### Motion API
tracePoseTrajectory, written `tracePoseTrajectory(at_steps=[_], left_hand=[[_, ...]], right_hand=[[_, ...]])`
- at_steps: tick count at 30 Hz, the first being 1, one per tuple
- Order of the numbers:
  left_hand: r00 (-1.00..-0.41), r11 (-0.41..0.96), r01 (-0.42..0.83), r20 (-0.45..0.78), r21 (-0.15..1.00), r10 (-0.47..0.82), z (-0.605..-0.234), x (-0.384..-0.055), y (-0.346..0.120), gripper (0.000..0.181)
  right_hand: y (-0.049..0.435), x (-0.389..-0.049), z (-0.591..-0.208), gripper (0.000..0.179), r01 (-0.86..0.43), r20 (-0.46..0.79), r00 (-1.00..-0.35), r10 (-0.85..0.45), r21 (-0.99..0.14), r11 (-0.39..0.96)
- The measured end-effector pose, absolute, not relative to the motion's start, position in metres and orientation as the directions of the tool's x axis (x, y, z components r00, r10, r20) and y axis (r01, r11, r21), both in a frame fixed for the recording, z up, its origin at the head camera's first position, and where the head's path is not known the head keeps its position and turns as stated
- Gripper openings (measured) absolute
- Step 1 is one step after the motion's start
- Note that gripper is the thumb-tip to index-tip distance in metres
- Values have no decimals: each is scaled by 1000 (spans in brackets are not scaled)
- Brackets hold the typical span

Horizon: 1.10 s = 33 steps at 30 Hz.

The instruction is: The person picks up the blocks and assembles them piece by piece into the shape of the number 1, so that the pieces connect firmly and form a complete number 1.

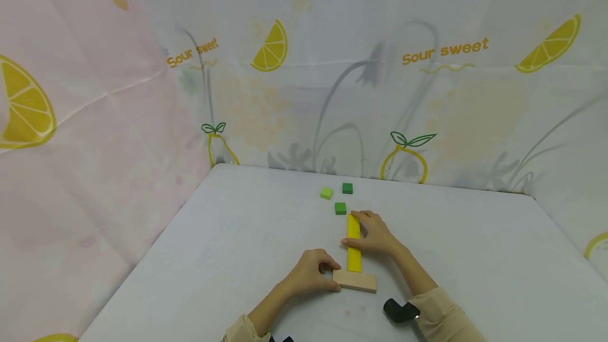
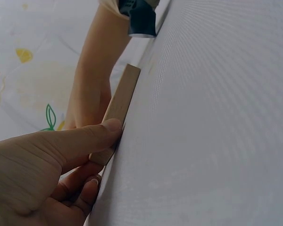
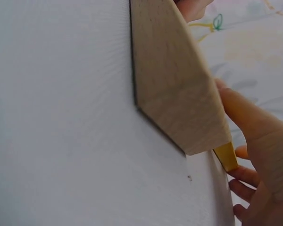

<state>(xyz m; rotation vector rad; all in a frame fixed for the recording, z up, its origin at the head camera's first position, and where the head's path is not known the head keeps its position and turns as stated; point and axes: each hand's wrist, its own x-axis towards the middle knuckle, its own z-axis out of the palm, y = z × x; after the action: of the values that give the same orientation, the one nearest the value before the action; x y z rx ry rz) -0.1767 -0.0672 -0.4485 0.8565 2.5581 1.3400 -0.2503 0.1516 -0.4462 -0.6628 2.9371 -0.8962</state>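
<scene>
Black wrist device [image 1: 401, 311]: is being worn at the right sleeve [image 1: 448, 313], near side and to the right of the wooden block [image 1: 358, 281].
Left hand [image 1: 311, 273]: thumb and fingers are being clamped on the wooden block's left end, the thumb at its near side.
Wooden block: is being supported crosswise by the white table [image 1: 228, 257], a long side being turned toward the person.
Right hand [image 1: 375, 234]: is being curled round the yellow strip [image 1: 354, 258] beyond the wooden block, the thumb being laid across it and a fingertip being placed at its far end.
Yellow strip: is being held about square to the wooden block, at its far side; whether the 2 are touching cannot be told.
Green blocks: 3 are being touched by neither hand beyond the wooden block, a mid-green one [image 1: 340, 208] nearest to it, a light green one [image 1: 326, 192] farther and leftward, a dark green one [image 1: 348, 188] farthest.
Lemon-print cloth [image 1: 304, 110]: is being hung behind everything, farthest from the wooden block.
Step in hand: the strip is seemingly being lined up with the wooden block.
Next move: a steady pinch is probably being called for, with small adjustments at the wooden block's far edge.
</scene>
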Motion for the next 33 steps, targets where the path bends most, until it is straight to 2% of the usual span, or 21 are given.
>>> tracePoseTrajectory(at_steps=[9, 17, 23, 33], left_hand=[[-830, 443, 425, 144, 789, 539, -448, -177, -68, 33], [-830, 444, 426, 145, 788, 538, -447, -176, -67, 33], [-829, 439, 425, 146, 791, 539, -447, -175, -67, 33], [-831, 440, 424, 146, 792, 537, -448, -176, -67, 33]], right_hand=[[151, -248, -446, 82, -419, 149, -903, -404, -521, 744], [161, -250, -447, 81, -399, 122, -897, -425, -637, 660], [171, -253, -445, 83, -317, 43, -910, -413, -713, 625], [179, -256, -443, 81, -337, 50, -894, -446, -731, 593]])
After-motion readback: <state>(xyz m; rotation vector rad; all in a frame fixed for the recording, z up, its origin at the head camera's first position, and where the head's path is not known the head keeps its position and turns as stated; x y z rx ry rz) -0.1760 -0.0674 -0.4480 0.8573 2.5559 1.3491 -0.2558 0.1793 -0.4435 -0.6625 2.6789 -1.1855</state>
